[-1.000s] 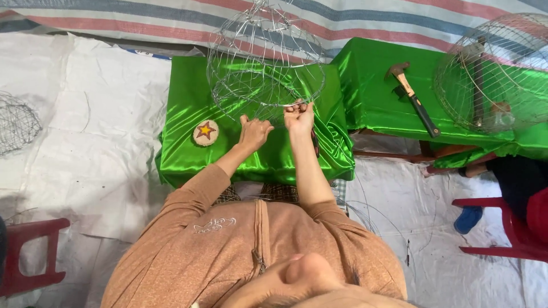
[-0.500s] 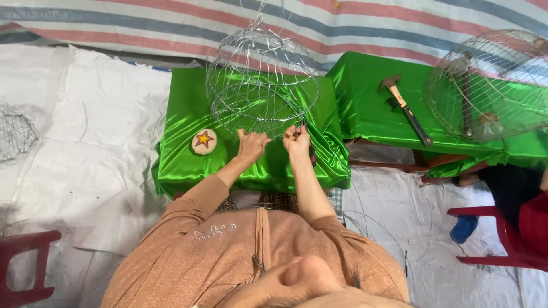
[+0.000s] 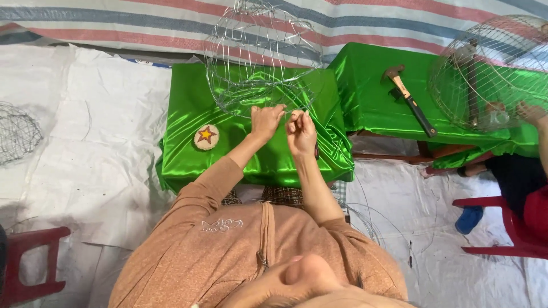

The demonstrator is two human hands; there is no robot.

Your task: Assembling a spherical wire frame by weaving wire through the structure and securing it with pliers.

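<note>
At the wire frame (image 3: 260, 63) — left hand (image 3: 266, 121) now gripping its rim, right hand (image 3: 300, 132) pinched closer.

No packages, labels, signs or screens anywhere in view.

The second wire cage (image 3: 495, 74) runs off the right edge.

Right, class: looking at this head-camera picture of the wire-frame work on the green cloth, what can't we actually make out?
Head view only:
- Right hand: what its fingertips pinch is too small to tell.
- Left hand: its palm side faces away.
- Wire frame: top cut off by the picture edge.
- Second wire frame: cut off at the right edge.
</note>
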